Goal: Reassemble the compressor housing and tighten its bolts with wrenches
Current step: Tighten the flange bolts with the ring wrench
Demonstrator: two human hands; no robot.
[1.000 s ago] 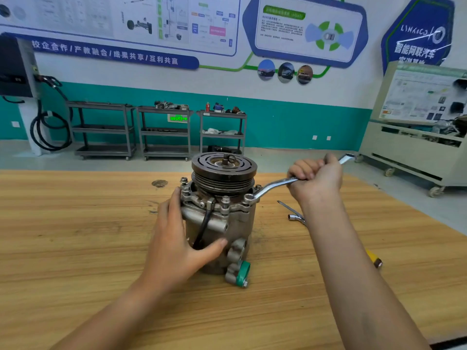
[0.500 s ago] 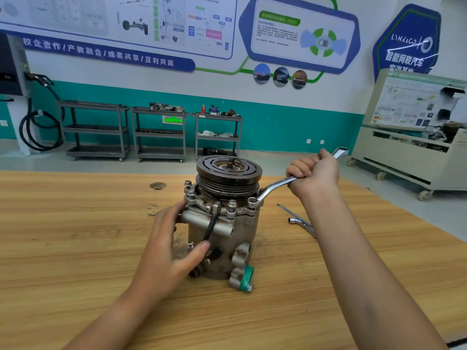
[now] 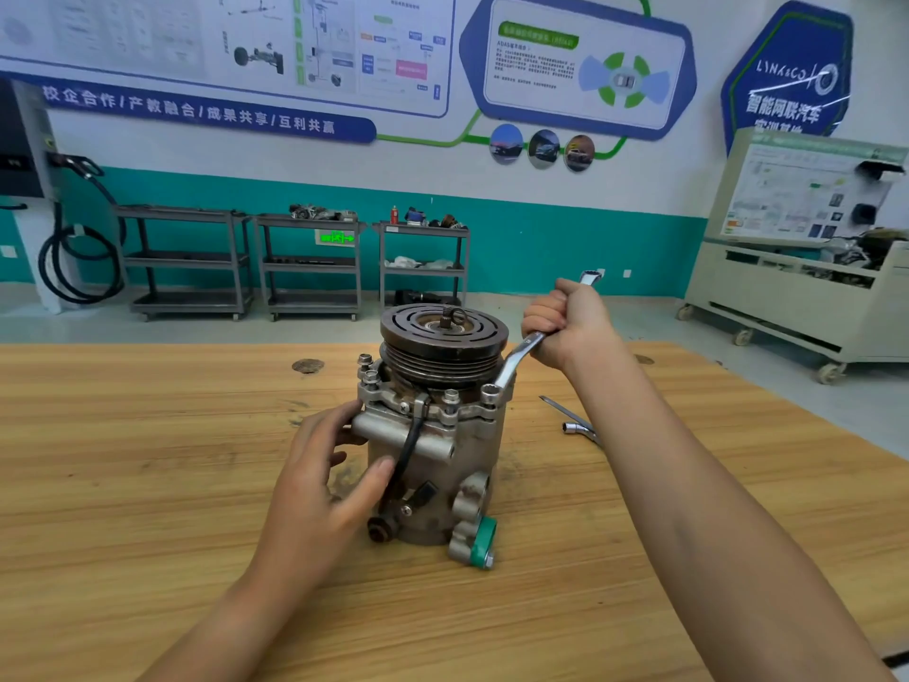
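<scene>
A grey metal compressor [image 3: 442, 465] stands upright on the wooden table [image 3: 123, 460], its dark pulley [image 3: 444, 337] on top and several bolts around the top flange. A silver ring wrench [image 3: 516, 359] sits with its lower ring on the front-right flange bolt. My right hand [image 3: 565, 327] grips the wrench's upper shaft in a fist; the far ring end sticks out above it. My left hand [image 3: 324, 479] holds the left side of the housing, fingers spread on its side tube and thumb against the body.
A second wrench [image 3: 575, 423] lies on the table right of the compressor, partly hidden by my right forearm. Beyond the table are three grey shelf carts [image 3: 305, 263], a cream training cabinet [image 3: 797, 287] at the right and a black hose [image 3: 74, 258] at the left.
My right hand swung the wrench handle away from me and to the left, so the wrench stands steeper. My left hand slid round to the compressor's left side, uncovering the front.
</scene>
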